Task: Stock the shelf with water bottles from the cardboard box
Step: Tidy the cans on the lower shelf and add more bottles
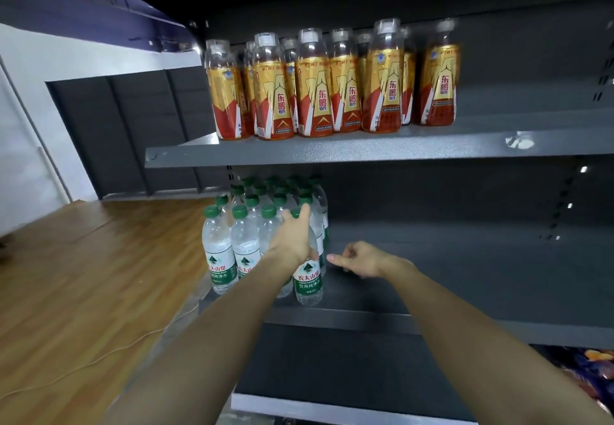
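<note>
Bottles of water (265, 225) already crowd the left end of the lower shelf (465, 291); my left hand (294, 242) grips the front one (309, 278), my right hand (360, 258) hangs loosely curled, holding nothing; the rest is bare, so I judge plenty left.

Green-capped water bottles (246, 245) upright, clustered at left of grey shelf (465, 291)

Clear glossy plastic water bottles (309, 278) stand on a matt grey metal shelf (465, 295); floor (83, 275) wood-look.
</note>
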